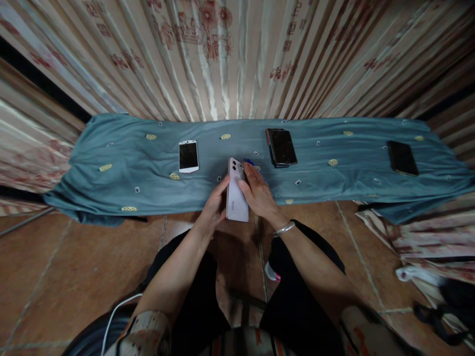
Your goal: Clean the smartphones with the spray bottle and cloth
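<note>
A pale lilac phone (236, 195), its back with the camera lenses facing up, is gripped along its left side by my left hand (215, 201). My right hand (260, 193), with a silver bangle at the wrist, lies against the phone's upper right side. The right fingers are pressed together and the thumb rests on the phone's back. A small bit of blue material (249, 161) shows past the right fingertips; most of it is hidden by the hand, so its kind is unclear.
A bench under a teal patterned cloth (208, 190) bears a white phone (189, 156) on the left, stacked dark phones (282, 147) right of centre and a black phone (403, 157) far right. Patterned curtains (245, 64) hang behind. A white cable (115, 314) lies lower left.
</note>
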Action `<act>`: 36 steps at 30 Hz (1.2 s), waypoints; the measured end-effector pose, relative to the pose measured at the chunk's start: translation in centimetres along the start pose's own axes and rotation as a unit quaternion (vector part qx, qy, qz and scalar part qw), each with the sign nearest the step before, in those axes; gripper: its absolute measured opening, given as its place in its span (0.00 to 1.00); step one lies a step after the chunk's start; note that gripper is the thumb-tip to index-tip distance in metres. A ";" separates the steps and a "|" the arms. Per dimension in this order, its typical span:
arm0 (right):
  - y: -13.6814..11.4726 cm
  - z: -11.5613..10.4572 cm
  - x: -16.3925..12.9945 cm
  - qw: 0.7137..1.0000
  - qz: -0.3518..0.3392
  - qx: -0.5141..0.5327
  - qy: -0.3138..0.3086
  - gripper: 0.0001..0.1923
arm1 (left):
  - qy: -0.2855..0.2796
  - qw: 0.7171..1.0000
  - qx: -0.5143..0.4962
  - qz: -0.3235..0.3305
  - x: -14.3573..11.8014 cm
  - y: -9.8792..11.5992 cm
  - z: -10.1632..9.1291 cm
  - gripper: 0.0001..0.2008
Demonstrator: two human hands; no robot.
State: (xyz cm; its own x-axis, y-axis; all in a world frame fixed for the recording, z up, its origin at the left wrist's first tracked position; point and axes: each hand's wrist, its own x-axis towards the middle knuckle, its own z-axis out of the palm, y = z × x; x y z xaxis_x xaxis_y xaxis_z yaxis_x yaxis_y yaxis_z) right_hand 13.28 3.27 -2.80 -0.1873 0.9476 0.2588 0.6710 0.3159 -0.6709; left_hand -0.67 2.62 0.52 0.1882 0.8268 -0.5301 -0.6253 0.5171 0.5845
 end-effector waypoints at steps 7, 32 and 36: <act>-0.8 -0.6 -0.3 1.000 -0.011 -0.006 -0.008 0.36 | -0.006 1.000 -0.010 -0.011 -0.2 0.0 0.4 0.14; -3.3 -0.4 -2.6 0.994 -0.105 -0.014 -0.023 0.35 | -0.039 0.995 -0.048 0.084 0.5 -1.0 0.3 0.07; -3.4 -0.9 -2.4 0.994 -0.110 -0.011 -0.020 0.35 | -0.067 0.992 -0.036 0.096 0.1 -1.1 0.5 0.07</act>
State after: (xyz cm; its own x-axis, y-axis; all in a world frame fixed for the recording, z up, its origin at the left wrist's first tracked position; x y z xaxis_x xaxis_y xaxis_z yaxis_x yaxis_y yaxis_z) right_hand 12.14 -0.14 -0.52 -0.3593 0.8568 0.3697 0.6257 0.5152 -0.5857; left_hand 0.41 2.22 0.15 0.1576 0.9329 -0.3237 -0.7106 0.3348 0.6189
